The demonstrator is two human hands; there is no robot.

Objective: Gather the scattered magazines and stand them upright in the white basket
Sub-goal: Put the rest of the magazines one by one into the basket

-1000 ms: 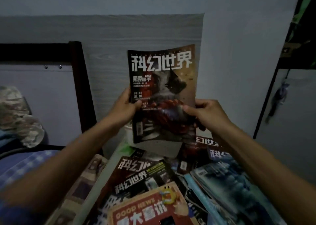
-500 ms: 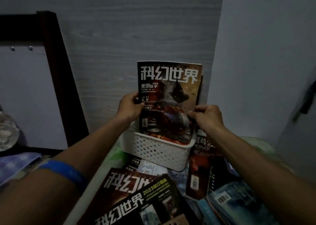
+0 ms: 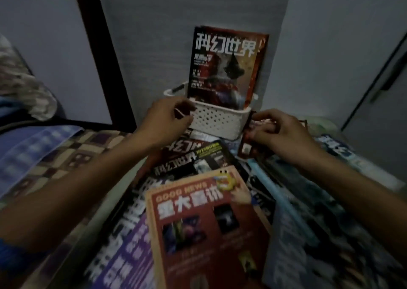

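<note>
Glossy dark-red magazine (image 3: 247, 143), thin and floppy: right hand (image 3: 280, 134) pinching its top edge; left hand (image 3: 167, 118) hanging loosely curled, holding nothing, beside white perforated plastic basket (image 3: 217, 121).

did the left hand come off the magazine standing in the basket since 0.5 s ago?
Yes. The left hand has dropped from the magazine edge to the near left corner of the white basket, holding nothing.
</note>
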